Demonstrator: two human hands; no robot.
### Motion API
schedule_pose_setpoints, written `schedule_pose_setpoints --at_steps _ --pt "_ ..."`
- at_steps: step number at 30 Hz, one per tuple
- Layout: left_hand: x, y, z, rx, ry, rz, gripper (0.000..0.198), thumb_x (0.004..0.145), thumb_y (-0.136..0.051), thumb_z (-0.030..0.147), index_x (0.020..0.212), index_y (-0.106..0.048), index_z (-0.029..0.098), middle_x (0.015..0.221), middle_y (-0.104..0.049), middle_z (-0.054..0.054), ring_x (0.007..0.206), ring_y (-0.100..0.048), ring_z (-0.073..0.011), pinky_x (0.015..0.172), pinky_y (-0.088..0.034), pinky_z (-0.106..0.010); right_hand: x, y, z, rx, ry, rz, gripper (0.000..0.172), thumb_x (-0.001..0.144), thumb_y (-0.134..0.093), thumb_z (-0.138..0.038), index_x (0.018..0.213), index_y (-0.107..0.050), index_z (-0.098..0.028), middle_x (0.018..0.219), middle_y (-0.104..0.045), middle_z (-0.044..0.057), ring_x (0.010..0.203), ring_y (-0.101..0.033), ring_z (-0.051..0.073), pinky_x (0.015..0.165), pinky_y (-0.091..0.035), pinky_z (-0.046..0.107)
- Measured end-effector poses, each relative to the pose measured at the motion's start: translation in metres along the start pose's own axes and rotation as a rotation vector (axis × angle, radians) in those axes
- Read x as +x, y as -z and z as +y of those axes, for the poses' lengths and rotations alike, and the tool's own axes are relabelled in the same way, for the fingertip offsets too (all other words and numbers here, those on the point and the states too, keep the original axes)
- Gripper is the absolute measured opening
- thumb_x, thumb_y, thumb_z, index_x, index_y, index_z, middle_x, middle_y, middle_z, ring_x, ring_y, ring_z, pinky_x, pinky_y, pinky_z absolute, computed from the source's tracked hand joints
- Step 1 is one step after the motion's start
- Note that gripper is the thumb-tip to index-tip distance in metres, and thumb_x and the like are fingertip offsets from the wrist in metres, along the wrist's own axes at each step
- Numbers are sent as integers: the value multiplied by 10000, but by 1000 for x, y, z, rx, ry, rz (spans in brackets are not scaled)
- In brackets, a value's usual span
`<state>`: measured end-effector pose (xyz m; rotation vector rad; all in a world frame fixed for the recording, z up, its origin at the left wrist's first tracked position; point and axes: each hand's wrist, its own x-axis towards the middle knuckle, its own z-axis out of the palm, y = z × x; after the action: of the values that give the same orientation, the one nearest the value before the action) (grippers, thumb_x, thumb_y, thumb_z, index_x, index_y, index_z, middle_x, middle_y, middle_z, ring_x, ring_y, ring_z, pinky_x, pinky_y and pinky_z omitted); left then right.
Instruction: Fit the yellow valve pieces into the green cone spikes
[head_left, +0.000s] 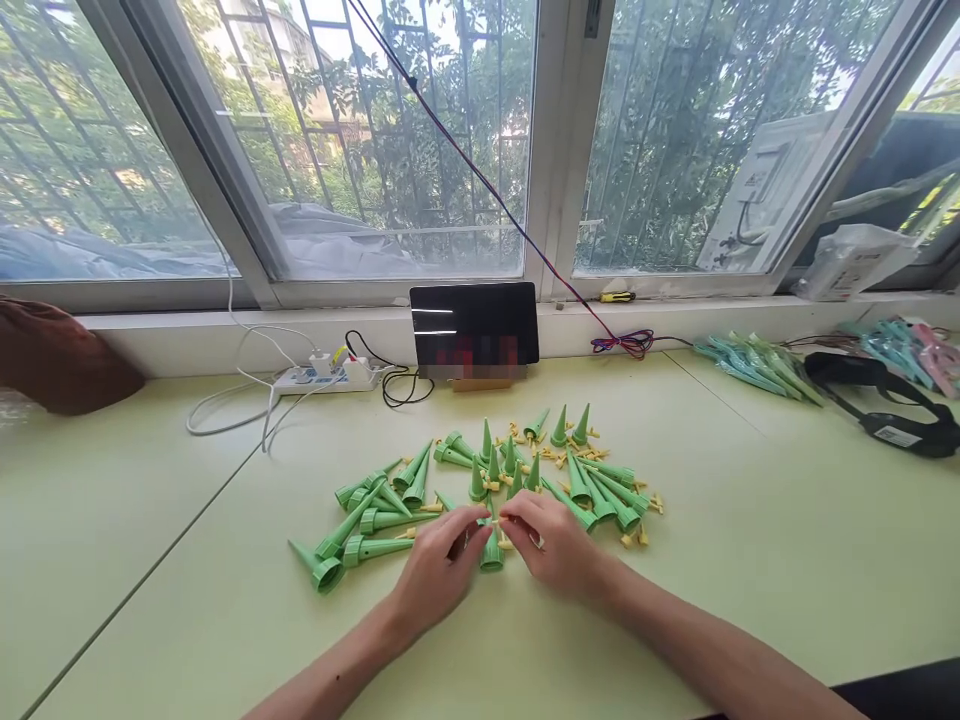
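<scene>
Many green cones lie or stand on the pale green table (285,640), mixed with small yellow pieces (641,537). My left hand (444,555) and my right hand (551,545) come close together over the near middle of the pile. Between them lies one green cone (491,555), its wide end toward me. The fingers of my right hand pinch a small yellow piece (503,519). My left hand is closed in a pinch beside the cone's narrow part; what its fingertips hold is too small to make out.
A dark tablet (475,330) leans near the windowsill. A power strip (326,376) with cables stands left of it. At the right are bagged green pieces (757,368) and a black strap (892,405). A brown item (64,355) sits far left.
</scene>
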<state>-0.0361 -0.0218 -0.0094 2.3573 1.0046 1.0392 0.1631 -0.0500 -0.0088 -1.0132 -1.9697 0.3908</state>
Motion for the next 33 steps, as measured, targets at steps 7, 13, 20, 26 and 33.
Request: schedule_pose_setpoints --at_steps 7,13,20,26,33 --pt "2 3 3 -6 -88 -51 171 971 -510 201 923 -674 197 733 -655 1 638 -584 -107 614 -445 -199 1 -1 -1 109 -91 -30 133 994 -495 -227 936 -614 -210 817 -655 25 738 -590 150 706 -463 249" --pt "0 3 1 -31 -47 -59 164 986 -481 194 918 -630 201 781 -662 6 688 -595 -109 650 -448 -195 0 1 -4 152 -145 -72 103 981 -517 -241 978 -614 -207 819 -638 16 721 -572 143 684 -466 243" --pt "-2 2 -1 -22 -16 -79 181 1001 -457 221 896 -601 198 771 -653 7 674 -575 -111 645 -436 -203 -1 0 -1 141 -119 -84 105 976 -512 -234 1006 -608 -202 847 -643 31 728 -573 150 689 -469 258" --pt "-1 2 -1 -7 -9 -80 200 998 -457 228 868 -605 196 756 -658 5 659 -572 -113 625 -428 -208 0 0 2 111 -114 -75 118 980 -503 -234 985 -616 -201 841 -656 33 739 -583 152 689 -464 260" --pt "1 3 1 16 -24 -54 223 987 -469 240 834 -621 188 711 -642 5 615 -553 -108 585 -413 -206 1 6 -1 97 -125 -61 147 975 -498 -271 934 -619 -199 774 -634 27 663 -540 146 630 -439 259"
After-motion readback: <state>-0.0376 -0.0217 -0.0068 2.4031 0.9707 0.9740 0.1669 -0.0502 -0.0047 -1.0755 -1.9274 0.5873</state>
